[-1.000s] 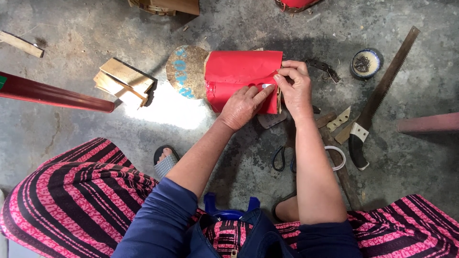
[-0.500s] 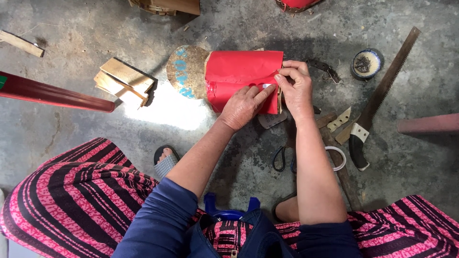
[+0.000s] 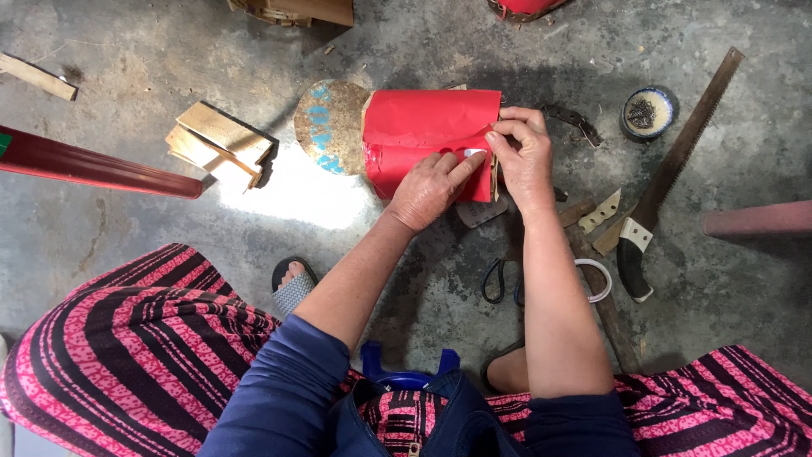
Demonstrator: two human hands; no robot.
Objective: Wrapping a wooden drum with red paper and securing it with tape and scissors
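Observation:
A sheet of red paper [image 3: 423, 127] is wrapped around a drum-shaped object lying on the concrete floor, whose round, worn end [image 3: 326, 125] with blue marks faces left. My left hand [image 3: 430, 188] presses flat on the paper's lower right part, index finger on a small white piece [image 3: 474, 153]. My right hand [image 3: 524, 156] pinches the paper's right edge beside that white piece, fingers bent over the drum's end.
A hand saw [image 3: 672, 178] lies at the right, a small bowl of dark bits [image 3: 647, 110] above it. Scissors [image 3: 499, 279] and a tape ring [image 3: 596, 279] lie near my right forearm. Wood blocks [image 3: 220, 140] and a dark red pole [image 3: 93, 165] lie left.
Both hands have stayed on the right edge of the red paper; the fingers have shifted only slightly around the white piece.

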